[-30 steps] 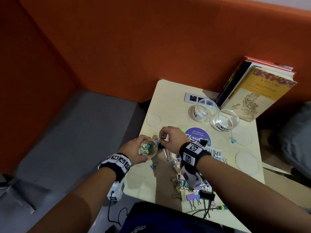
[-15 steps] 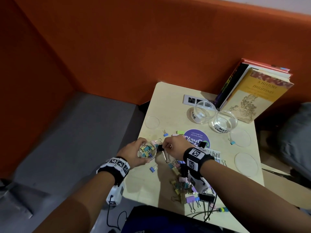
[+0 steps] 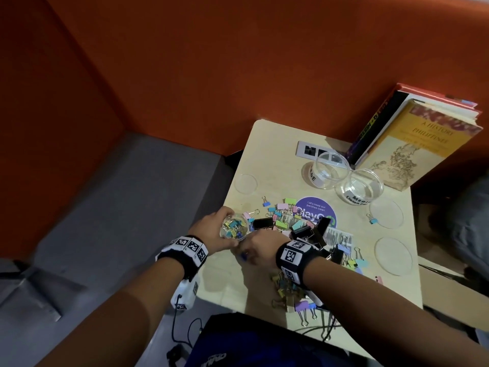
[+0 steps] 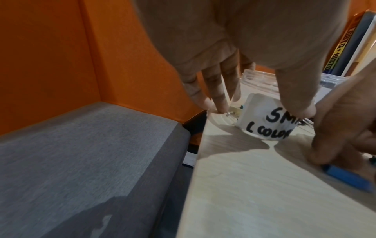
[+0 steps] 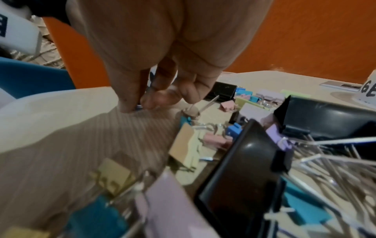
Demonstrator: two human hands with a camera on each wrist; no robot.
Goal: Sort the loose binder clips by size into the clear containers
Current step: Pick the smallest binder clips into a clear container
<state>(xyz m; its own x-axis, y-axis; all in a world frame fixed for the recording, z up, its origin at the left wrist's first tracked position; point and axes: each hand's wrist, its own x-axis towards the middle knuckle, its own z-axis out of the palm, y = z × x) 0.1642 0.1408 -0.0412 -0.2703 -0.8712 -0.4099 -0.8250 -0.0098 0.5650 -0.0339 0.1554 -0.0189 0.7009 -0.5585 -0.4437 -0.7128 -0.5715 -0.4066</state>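
The left hand grips the small container, part-filled with small clips, at the worktop's near-left edge. The right hand's fingers pinch a small blue clip lying on the worktop beside it. Such clips are judged light, stiff and slippery; best held by the body, not the wire handles.

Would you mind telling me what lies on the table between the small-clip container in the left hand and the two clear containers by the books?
Loose binder clips and a purple round sticker, seen in the head view.
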